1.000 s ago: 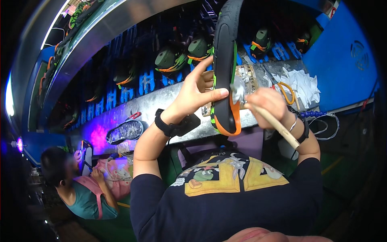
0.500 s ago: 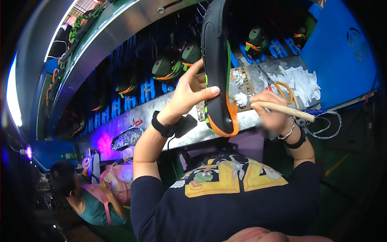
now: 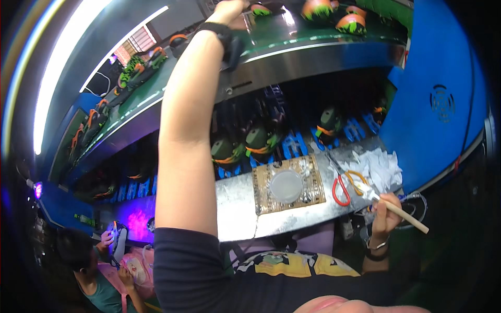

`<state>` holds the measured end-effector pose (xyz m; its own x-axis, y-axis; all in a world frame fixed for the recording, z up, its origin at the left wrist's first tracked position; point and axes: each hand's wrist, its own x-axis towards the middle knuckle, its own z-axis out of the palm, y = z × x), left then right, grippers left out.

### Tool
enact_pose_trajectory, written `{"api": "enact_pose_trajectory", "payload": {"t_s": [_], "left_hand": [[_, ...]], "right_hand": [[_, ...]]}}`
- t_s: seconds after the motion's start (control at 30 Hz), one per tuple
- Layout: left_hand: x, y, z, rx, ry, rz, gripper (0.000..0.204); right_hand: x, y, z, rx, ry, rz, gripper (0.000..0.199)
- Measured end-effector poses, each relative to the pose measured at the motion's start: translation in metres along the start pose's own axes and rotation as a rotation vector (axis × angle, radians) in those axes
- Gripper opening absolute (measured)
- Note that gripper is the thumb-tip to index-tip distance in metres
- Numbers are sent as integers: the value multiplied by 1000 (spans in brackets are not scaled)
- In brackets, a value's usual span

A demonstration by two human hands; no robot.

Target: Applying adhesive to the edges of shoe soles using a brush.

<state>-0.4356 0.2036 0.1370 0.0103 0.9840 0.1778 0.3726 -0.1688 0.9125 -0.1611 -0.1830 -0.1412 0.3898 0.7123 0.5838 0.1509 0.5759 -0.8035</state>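
My left arm stretches far forward over the upper green conveyor, and my left hand (image 3: 229, 11) is at the top edge of the picture. Its fingers are partly cut off and blurred, so whether they hold anything does not show. Lower right, my right hand (image 3: 384, 218) is closed round the pale wooden handle of a brush (image 3: 404, 215). The brush's whitish tip points at a pair of scissors (image 3: 341, 192) with red and orange handles on the metal bench. Left of the scissors, a round translucent tub (image 3: 286, 186) sits on a brown board (image 3: 313, 180).
Crumpled white sheets (image 3: 380, 168) lie at the bench's right end, against a blue panel (image 3: 438, 104). Several dark shoes (image 3: 261, 140) hang on blue holders beneath the conveyor (image 3: 313, 36), which carries more shoes. A co-worker (image 3: 104, 276) at left holds a sole.
My left hand has gone from the black, orange-edged sole over the bench up to the conveyor; that sole has left the bench area. My right hand moved right and down with the brush.
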Motion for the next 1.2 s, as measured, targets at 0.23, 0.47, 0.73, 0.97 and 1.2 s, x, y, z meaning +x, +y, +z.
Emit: {"api": "enact_pose_trajectory", "payload": {"t_s": [0.23,0.47,0.73,0.97,1.2], "left_hand": [[12,-28,-119,1328,105,168,42],[38,-79,-159,1463,-47,56,35],[-88,2,-147,679,-352,-249,17],[-102,-21,-122,948,-190,-200,63],[-122,-42,-123,-14,-142,-316,31]], "right_hand": [[0,28,-18,-38,110,101,15],[12,44,-18,-126,147,158,14],[28,50,10,-23,11,189,13],[11,33,15,56,-12,180,14],[-2,23,28,60,-140,269,14]]}}
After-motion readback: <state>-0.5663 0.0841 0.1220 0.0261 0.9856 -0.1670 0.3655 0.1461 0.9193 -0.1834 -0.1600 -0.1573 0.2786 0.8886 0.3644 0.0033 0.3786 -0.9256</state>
